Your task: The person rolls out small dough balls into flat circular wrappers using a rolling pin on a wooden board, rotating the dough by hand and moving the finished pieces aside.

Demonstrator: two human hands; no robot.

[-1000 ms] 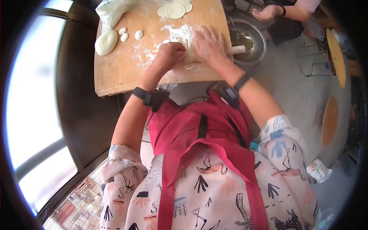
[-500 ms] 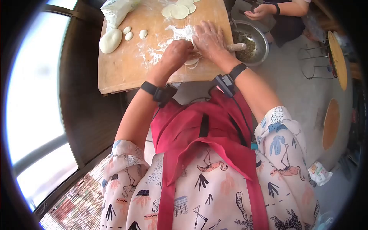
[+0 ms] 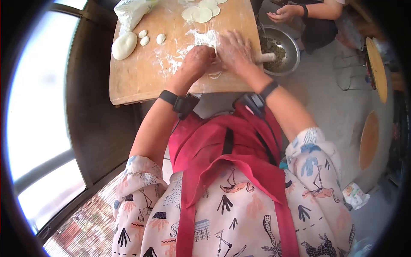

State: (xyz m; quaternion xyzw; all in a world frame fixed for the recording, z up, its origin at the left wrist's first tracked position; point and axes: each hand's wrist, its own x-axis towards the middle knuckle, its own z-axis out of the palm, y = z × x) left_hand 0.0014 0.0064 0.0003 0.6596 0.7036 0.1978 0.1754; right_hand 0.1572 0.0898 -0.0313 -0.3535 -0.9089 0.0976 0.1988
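My left hand [image 3: 198,60] is closed, its fingertips curled at the edge of a round dough wrapper [image 3: 215,75] that shows only in part beneath. My right hand [image 3: 235,49] lies with fingers stretched out and palm pressed on a wooden rolling pin [image 3: 267,57], whose end sticks out past the table's right edge. White flour [image 3: 203,37] is scattered around both hands on the wooden table [image 3: 141,83]. Several flat rolled wrappers [image 3: 201,14] overlap at the far side. To the left lie a large dough lump [image 3: 124,46] and small dough pieces [image 3: 160,39].
A metal bowl [image 3: 293,53] of chopped filling [image 3: 276,51] stands beside the table's right edge. Another person's hand [image 3: 284,13] is above it. A plastic bag [image 3: 130,15] sits at the far left corner. A round-topped stool [image 3: 376,70] stands at right.
My right hand and the rolling pin have shifted slightly, the pin's end now a little lower. The other person's hand has moved left. My left hand stays nearly in place.
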